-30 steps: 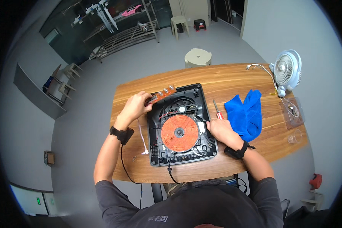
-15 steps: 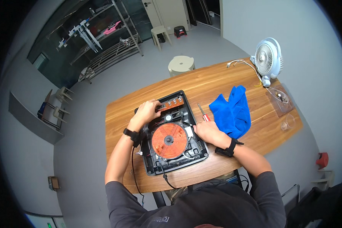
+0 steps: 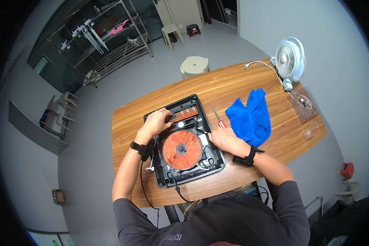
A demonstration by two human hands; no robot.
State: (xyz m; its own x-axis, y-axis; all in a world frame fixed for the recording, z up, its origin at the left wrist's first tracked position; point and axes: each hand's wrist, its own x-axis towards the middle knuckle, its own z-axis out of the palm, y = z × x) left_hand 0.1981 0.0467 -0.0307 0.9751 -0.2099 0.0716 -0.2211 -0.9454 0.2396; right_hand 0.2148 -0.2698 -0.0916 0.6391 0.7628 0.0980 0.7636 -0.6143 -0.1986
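Left hand (image 3: 158,123): thumb and fingers bent in around the left end of the orange circuit board (image 3: 187,114), thumb on the near side, fingers on the far side; clamped on that end, gap taken up by the board.
Circuit board: in the far part of the open black housing (image 3: 192,179), long side running left to right, silver round parts on its upper face toward the right; whether it is seated, cannot tell.
Right hand (image 3: 227,139): at the housing's right edge, back of hand up, fingers curled in; touches the edge near a white piece (image 3: 203,139) beside the coil; fingertips partly hidden, so cannot tell whether it grips or only steadies.
Housing: flat on the wooden table (image 3: 233,174), left of the blue cloth, near the person.
Copper coil (image 3: 189,149): round, flat, in the middle of the housing, nearer than the board; dark hub at its centre.
Black cable (image 3: 177,189): leaves the housing's near edge, runs toward the person.
Screwdriver (image 3: 221,121): on the table just right of the housing, shaft toward the far side, red handle reaching the right hand's far edge.
Blue cloth (image 3: 250,119): crumpled, right of the screwdriver.
Far right: white fan (image 3: 287,59) standing; clear tray (image 3: 303,108) with a pale cord on it; clear cup (image 3: 311,130) nearer.
Wrists: black band on each.
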